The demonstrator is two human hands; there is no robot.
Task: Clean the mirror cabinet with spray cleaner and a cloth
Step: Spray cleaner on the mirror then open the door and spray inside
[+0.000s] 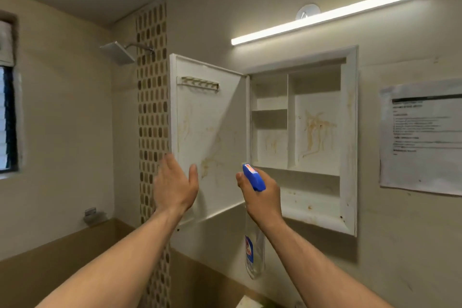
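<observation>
The white wall cabinet stands open, its shelves and back panel marked with yellowish-brown stains. Its door swings out to the left, stained inside too, with a small hook rail near the top. My right hand grips a clear spray bottle by its blue trigger head, the nozzle pointing at the door's inner face. My left hand is raised with straight fingers at the door's lower left edge, thumb on the inner face. No cloth is in view.
A lit tube light runs above the cabinet. A printed notice hangs on the wall at right. A shower head and a mosaic tile strip are to the left, with a window at far left.
</observation>
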